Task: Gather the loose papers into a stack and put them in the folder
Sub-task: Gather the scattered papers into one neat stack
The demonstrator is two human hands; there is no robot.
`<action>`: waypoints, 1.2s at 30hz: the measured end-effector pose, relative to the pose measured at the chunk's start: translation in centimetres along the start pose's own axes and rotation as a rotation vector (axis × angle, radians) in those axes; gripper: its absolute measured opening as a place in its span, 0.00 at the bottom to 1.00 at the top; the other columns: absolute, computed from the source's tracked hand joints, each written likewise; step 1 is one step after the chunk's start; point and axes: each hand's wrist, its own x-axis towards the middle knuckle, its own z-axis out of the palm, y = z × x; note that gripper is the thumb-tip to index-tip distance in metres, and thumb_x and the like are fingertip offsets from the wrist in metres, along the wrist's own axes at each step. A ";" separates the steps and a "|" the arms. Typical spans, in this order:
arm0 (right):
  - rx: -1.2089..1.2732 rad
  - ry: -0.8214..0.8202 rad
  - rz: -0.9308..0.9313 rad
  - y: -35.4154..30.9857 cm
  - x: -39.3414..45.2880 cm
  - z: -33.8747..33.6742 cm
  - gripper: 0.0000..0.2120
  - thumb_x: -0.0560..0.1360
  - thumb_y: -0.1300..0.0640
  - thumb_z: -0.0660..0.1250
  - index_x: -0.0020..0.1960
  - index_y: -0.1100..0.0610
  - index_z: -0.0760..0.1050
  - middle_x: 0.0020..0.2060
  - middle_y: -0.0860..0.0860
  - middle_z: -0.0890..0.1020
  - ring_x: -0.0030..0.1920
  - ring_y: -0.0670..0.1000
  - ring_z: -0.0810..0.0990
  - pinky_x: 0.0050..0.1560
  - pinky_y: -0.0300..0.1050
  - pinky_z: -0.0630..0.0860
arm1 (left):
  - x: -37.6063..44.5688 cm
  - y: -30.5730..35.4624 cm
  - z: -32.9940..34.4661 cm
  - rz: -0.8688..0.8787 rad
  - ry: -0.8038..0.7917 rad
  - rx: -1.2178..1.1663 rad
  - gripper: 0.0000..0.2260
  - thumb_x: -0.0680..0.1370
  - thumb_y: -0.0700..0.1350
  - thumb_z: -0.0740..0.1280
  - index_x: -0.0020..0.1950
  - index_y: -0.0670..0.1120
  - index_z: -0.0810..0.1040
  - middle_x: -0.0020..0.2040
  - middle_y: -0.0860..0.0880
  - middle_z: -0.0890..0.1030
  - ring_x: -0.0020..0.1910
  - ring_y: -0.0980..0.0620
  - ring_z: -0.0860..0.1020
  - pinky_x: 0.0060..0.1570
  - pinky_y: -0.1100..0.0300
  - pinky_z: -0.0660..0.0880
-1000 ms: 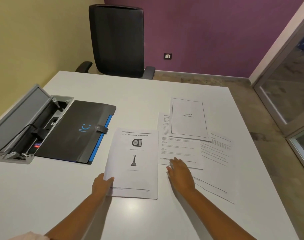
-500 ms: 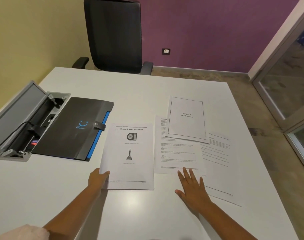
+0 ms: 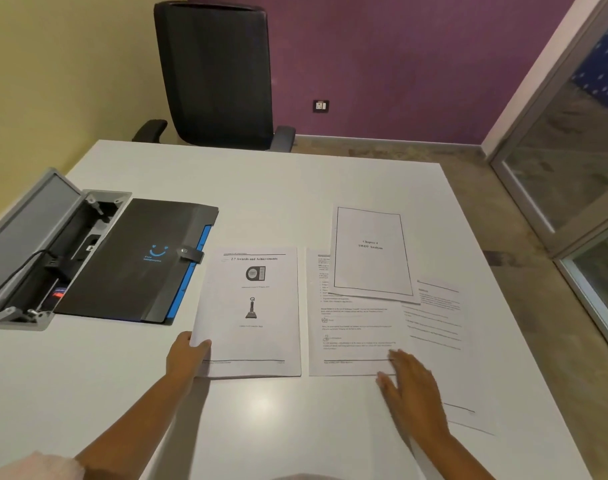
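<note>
Right hand point(image 3: 411, 389) flat, grip released, palm on overlapping text sheets point(image 3: 358, 327) to slide them. Left hand point(image 3: 185, 355) pinches corner of awards page point(image 3: 252, 313), likely stack base. Chapter page point(image 3: 370, 251) beyond. Folder point(image 3: 136, 261) closed, far left on surface point(image 3: 295, 181).

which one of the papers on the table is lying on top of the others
The bordered "Chapter 4 SWOT Analysis" title page, farthest from the person. It overlaps the two text pages beneath it; the awards page lies apart.
</note>
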 end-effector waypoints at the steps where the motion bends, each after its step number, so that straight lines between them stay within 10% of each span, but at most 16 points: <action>1: 0.038 0.093 0.068 0.4 0.5 -0.6 0.26 0.75 0.42 0.58 0.69 0.53 0.66 0.69 0.49 0.69 0.70 0.51 0.65 0.72 0.52 0.61 | 0.1 0.0 0.0 0.000 0.005 -0.008 0.20 0.77 0.42 0.64 0.66 0.36 0.65 0.63 0.36 0.72 0.60 0.36 0.72 0.60 0.45 0.70; 6: 0.248 0.130 0.526 1.9 2.6 -3.0 0.29 0.73 0.45 0.65 0.67 0.61 0.67 0.63 0.61 0.73 0.65 0.63 0.68 0.61 0.60 0.68 | -0.2 0.6 0.3 0.072 0.143 0.099 0.22 0.74 0.42 0.68 0.66 0.39 0.67 0.64 0.36 0.72 0.59 0.35 0.73 0.58 0.42 0.72; 11: 0.298 0.003 0.608 0.9 3.1 -2.6 0.27 0.72 0.40 0.64 0.62 0.59 0.71 0.60 0.57 0.75 0.59 0.60 0.74 0.57 0.55 0.72 | -1.4 1.6 1.6 0.155 0.297 0.199 0.18 0.73 0.41 0.69 0.61 0.38 0.74 0.62 0.36 0.73 0.60 0.36 0.72 0.58 0.43 0.71; 15: 0.373 -0.115 0.588 -0.5 3.9 -2.4 0.17 0.75 0.48 0.63 0.55 0.61 0.75 0.46 0.57 0.82 0.43 0.56 0.80 0.49 0.49 0.78 | -2.1 2.6 2.7 0.220 0.152 0.051 0.15 0.75 0.39 0.66 0.61 0.38 0.73 0.64 0.37 0.71 0.60 0.38 0.73 0.59 0.47 0.71; 18: 0.830 -0.181 0.758 -1.0 4.3 -2.9 0.07 0.76 0.56 0.64 0.47 0.60 0.72 0.30 0.58 0.81 0.20 0.48 0.72 0.23 0.38 0.70 | -2.5 3.3 3.4 0.217 -0.059 -0.088 0.13 0.77 0.42 0.63 0.60 0.39 0.73 0.62 0.40 0.75 0.57 0.41 0.76 0.56 0.50 0.73; 21: 1.178 -0.312 0.919 -0.8 3.9 -3.9 0.12 0.76 0.57 0.65 0.35 0.61 0.74 0.24 0.53 0.74 0.17 0.46 0.67 0.18 0.33 0.65 | -3.6 4.3 4.0 0.141 -0.278 -0.222 0.10 0.78 0.47 0.61 0.54 0.42 0.74 0.53 0.43 0.79 0.47 0.45 0.79 0.40 0.57 0.75; 29: 0.728 -0.413 0.487 -3.3 1.4 -4.4 0.19 0.76 0.45 0.60 0.41 0.61 0.74 0.35 0.57 0.83 0.31 0.55 0.77 0.28 0.40 0.70 | -5.1 4.8 5.7 -0.065 -0.556 -0.284 0.11 0.77 0.52 0.63 0.48 0.44 0.76 0.49 0.45 0.81 0.47 0.41 0.80 0.53 0.43 0.77; 32: 0.319 -0.190 0.265 -2.4 0.5 -3.4 0.26 0.71 0.34 0.56 0.48 0.56 0.76 0.47 0.53 0.82 0.51 0.55 0.79 0.46 0.45 0.74 | -5.9 4.1 6.1 -0.072 -0.647 -0.236 0.06 0.78 0.44 0.62 0.47 0.41 0.73 0.44 0.41 0.80 0.40 0.41 0.80 0.44 0.46 0.79; 36: -0.101 -0.274 0.250 -0.2 -0.5 -1.4 0.44 0.69 0.32 0.61 0.75 0.50 0.46 0.76 0.52 0.46 0.76 0.54 0.45 0.72 0.58 0.50 | -6.6 3.1 6.6 -0.089 -0.668 -0.229 0.05 0.78 0.42 0.60 0.46 0.41 0.74 0.38 0.42 0.80 0.33 0.44 0.80 0.37 0.54 0.78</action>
